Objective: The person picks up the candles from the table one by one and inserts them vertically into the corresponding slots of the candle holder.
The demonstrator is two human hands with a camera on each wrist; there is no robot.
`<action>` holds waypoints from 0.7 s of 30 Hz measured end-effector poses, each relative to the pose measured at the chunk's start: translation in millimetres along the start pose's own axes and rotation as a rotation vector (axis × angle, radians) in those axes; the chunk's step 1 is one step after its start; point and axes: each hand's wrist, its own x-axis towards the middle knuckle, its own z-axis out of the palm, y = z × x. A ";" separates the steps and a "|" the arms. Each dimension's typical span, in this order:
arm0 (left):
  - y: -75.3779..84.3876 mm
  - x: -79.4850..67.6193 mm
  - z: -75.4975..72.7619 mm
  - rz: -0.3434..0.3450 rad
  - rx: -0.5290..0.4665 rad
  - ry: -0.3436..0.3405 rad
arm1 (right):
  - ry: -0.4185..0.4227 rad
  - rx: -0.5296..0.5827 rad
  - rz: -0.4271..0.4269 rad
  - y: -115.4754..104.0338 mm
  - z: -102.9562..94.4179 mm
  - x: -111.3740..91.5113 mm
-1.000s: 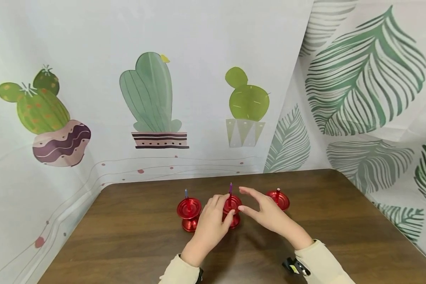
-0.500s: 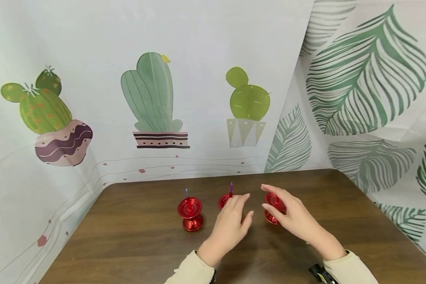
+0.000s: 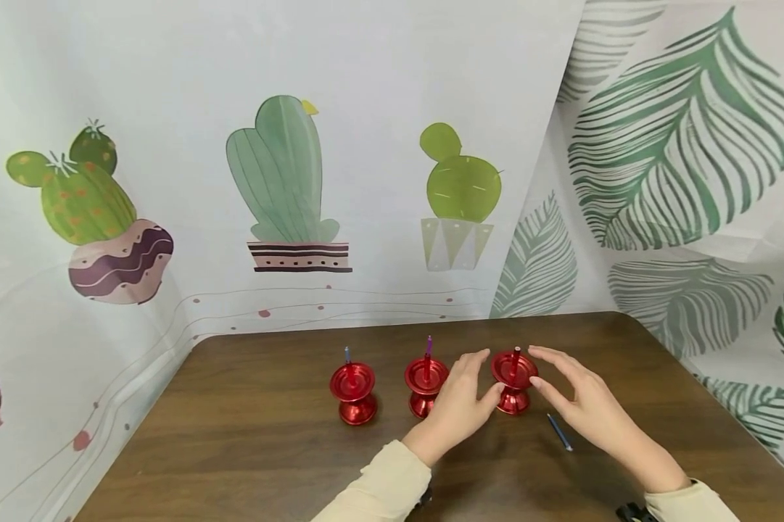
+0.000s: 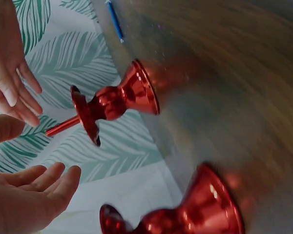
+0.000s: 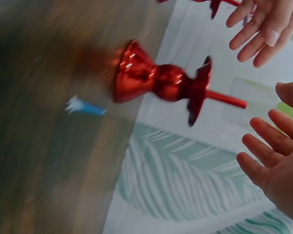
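Observation:
Three shiny red candle holders stand in a row on the table. My hands are raised on either side of the right holder [image 3: 513, 400], whose upright red tube bears no candle. My left hand [image 3: 458, 406] is at its left with fingers spread, overlapping the middle holder [image 3: 421, 402] in the head view. To its right my right hand [image 3: 584, 402] has its fingers extended and thumb apart. The right wrist view has the right holder [image 5: 168, 83] between both hands, apart from the fingers. A blue candle [image 3: 559, 433] lies on the table near the right hand.
A purple candle [image 3: 429, 345] rises from the middle holder. The left holder [image 3: 355, 406] carries a blue candle [image 3: 347, 354]. Behind the wooden table [image 3: 248, 435] hangs a white cloth [image 3: 378, 145] printed with cacti and leaves.
Both hands have moved right, from around the middle holder to around the right one. The blue candle on the table, hidden earlier by the right arm, now shows. The holders stay in place.

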 end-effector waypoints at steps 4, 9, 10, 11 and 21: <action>1.9 8.8 9.9 -0.044 -0.066 -0.023 | -0.002 -0.030 0.020 10.7 -0.2 -6.4; 2.8 15.9 20.1 -0.119 -0.147 -0.045 | -0.030 -0.071 0.055 19.7 1.0 -12.6; 2.6 16.9 21.9 -0.133 -0.158 -0.048 | -0.038 -0.076 0.064 21.0 1.3 -13.8; 2.3 18.0 23.8 -0.151 -0.169 -0.051 | -0.046 -0.080 0.071 22.2 1.7 -14.9; -1.6 28.0 36.7 -0.250 -0.213 -0.087 | -0.116 -0.071 0.138 31.1 6.0 -26.1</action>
